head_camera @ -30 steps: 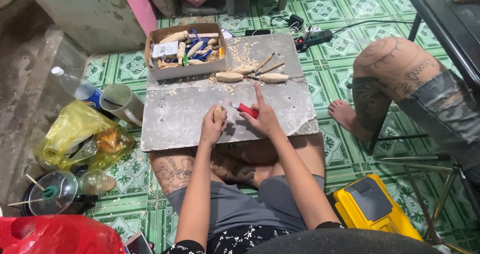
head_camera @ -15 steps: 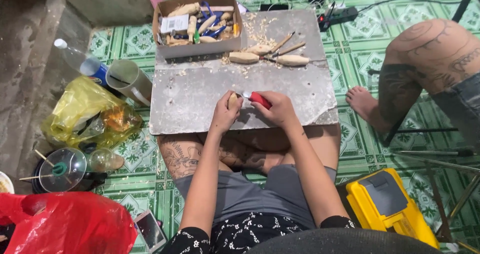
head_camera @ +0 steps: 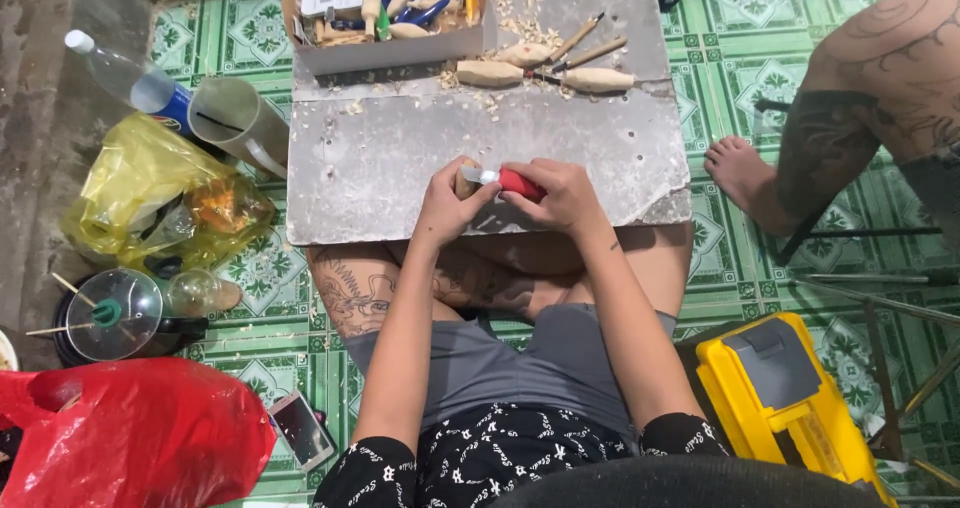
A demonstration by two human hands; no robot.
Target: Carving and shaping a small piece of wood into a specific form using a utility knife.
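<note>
Grey and pitted, the flat slab surface lies across the person's crossed legs, its near edge chipped at 4 o'clock. At its near middle the left hand curls its fingers around a small pale wooden piece, mostly hidden in the grip. Touching it from 3 o'clock, the right hand is closed on a carving knife with a red handle and a short bright blade laid against the wood.

At 12 o'clock on the slab lie three smooth, rounded wooden blanks among curly shavings, with two wooden-handled tools crossing them. A shallow cardboard box of mixed tools sits at 11 o'clock.

Compared with half a second ago, both hands sit a little nearer the body on the slab and more tightly together, the knife now pressed to the piece.

On the green patterned tile floor: one yellow plastic bag at 9 o'clock, one red bag at 8 o'clock, one phone beside it, one yellow toolbox at 4 o'clock.
</note>
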